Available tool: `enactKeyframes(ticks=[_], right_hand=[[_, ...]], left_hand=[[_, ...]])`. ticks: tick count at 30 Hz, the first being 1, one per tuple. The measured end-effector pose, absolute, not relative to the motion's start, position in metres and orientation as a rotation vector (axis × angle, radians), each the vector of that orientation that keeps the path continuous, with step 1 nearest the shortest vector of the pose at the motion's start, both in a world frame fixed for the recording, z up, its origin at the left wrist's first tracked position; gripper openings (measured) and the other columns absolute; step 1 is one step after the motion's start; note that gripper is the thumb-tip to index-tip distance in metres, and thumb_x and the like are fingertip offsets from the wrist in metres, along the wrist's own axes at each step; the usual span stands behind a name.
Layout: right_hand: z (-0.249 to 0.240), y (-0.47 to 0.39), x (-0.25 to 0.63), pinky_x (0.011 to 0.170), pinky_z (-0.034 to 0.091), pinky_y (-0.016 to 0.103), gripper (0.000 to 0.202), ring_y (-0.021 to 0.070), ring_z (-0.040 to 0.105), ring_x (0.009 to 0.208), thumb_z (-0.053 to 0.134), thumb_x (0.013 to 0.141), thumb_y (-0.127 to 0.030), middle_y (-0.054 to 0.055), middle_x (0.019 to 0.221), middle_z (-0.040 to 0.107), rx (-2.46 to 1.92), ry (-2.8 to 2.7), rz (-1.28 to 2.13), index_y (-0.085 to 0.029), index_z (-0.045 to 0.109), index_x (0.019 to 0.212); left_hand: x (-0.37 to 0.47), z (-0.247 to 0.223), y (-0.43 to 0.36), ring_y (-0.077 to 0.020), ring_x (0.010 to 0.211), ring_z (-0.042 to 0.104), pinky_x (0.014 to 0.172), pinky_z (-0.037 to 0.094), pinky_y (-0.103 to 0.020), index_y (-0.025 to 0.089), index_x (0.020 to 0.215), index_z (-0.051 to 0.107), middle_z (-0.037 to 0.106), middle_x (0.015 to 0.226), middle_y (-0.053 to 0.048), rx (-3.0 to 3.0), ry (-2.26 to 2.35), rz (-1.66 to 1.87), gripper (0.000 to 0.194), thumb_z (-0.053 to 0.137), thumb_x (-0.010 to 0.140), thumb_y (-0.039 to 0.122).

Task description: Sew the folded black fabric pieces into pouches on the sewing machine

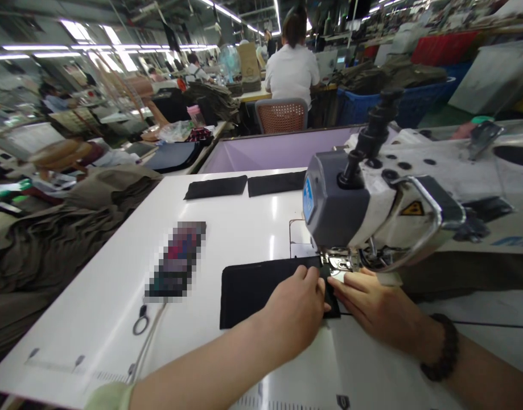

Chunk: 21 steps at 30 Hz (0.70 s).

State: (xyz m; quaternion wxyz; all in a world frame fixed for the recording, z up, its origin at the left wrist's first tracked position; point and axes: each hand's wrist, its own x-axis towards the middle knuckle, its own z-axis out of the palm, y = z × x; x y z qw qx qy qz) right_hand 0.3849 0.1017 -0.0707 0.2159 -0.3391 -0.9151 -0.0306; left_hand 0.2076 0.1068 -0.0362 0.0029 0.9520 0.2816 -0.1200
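Black cloth piece (252, 290): likely soft, light. Your left hand (297, 310) and right hand (374, 307) press it flat, fingers extended, unclenched, beside the sewing machine (372, 210).

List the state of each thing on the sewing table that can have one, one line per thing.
Black fabric piece: flat, right edge under the presser foot.
Left hand: pressing on the fabric piece, fingers forward.
Right hand: resting beside the needle, fingers on the fabric edge.
Sewing machine: head over the fabric; needle position cannot be told.
Two black strips: lying flat, side by side, untouched.
Small ring tool: lying loose.
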Motion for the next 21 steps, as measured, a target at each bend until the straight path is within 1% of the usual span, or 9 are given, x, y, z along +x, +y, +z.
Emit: enactKeyframes(ticks=[2,4,6,8,11,14,21], right_hand=[[-0.067,0.099,0.385,0.063,0.038,0.028,0.033,0.0114,0.052,0.062,0.028,0.092,-0.017,0.003,0.066,0.055,-0.915,-2.538,-0.026,-0.013,0.06,0.085],[-0.063,0.096,0.385,0.059,0.036,0.027,0.032,0.0104,0.048,0.058,0.031,0.092,-0.018,0.001,0.063,0.052,-0.881,-2.55,0.074,-0.014,0.06,0.079],[-0.06,0.092,0.385,0.057,0.033,0.028,0.034,0.0103,0.045,0.055,0.031,0.092,-0.019,0.001,0.06,0.049,-0.845,-2.565,0.156,-0.014,0.059,0.073],[-0.059,0.09,0.385,0.057,0.031,0.028,0.037,0.0106,0.043,0.054,0.03,0.093,-0.021,0.0,0.059,0.048,-0.813,-2.57,0.171,-0.015,0.058,0.069],[-0.06,0.09,0.385,0.057,0.03,0.029,0.037,0.0108,0.043,0.054,0.03,0.093,-0.022,0.0,0.058,0.048,-0.808,-2.558,0.149,-0.015,0.057,0.069],[-0.062,0.09,0.385,0.056,0.03,0.028,0.035,0.0105,0.044,0.054,0.031,0.093,-0.022,0.0,0.059,0.049,-0.84,-2.557,0.137,-0.015,0.058,0.07],[-0.066,0.096,0.384,0.065,0.037,0.028,0.034,0.0103,0.051,0.06,0.03,0.093,-0.022,0.001,0.064,0.054,-0.912,-2.522,0.023,-0.014,0.06,0.08]], left_hand=[[0.205,-0.037,0.103,-0.0235,0.081,0.042,0.064,0.04,-0.034,0.011,0.086,0.061,0.049,0.082,-0.008,3.014,0.863,-0.34,0.012,0.052,0.084,0.019],[0.201,-0.04,0.097,-0.0224,0.08,0.043,0.065,0.042,-0.034,0.01,0.086,0.059,0.049,0.086,-0.008,2.983,0.869,-0.232,0.012,0.05,0.084,0.018],[0.197,-0.043,0.09,-0.021,0.082,0.044,0.067,0.044,-0.032,0.009,0.093,0.056,0.05,0.095,-0.008,2.917,0.869,-0.117,0.014,0.049,0.084,0.017],[0.193,-0.045,0.084,-0.0205,0.087,0.046,0.072,0.045,-0.031,0.007,0.102,0.053,0.049,0.104,-0.01,2.883,0.856,-0.062,0.021,0.049,0.083,0.016],[0.192,-0.049,0.081,-0.022,0.096,0.046,0.081,0.044,-0.031,0.003,0.11,0.049,0.048,0.11,-0.013,2.939,0.814,-0.052,0.028,0.045,0.084,0.014],[0.193,-0.053,0.083,-0.0229,0.101,0.046,0.088,0.042,-0.031,0.0,0.113,0.047,0.049,0.112,-0.015,2.998,0.796,-0.047,0.032,0.044,0.083,0.013],[0.191,-0.061,0.094,-0.0223,0.108,0.042,0.099,0.033,-0.03,-0.001,0.114,0.047,0.047,0.117,-0.014,3.057,0.833,0.072,0.033,0.042,0.084,0.013]])
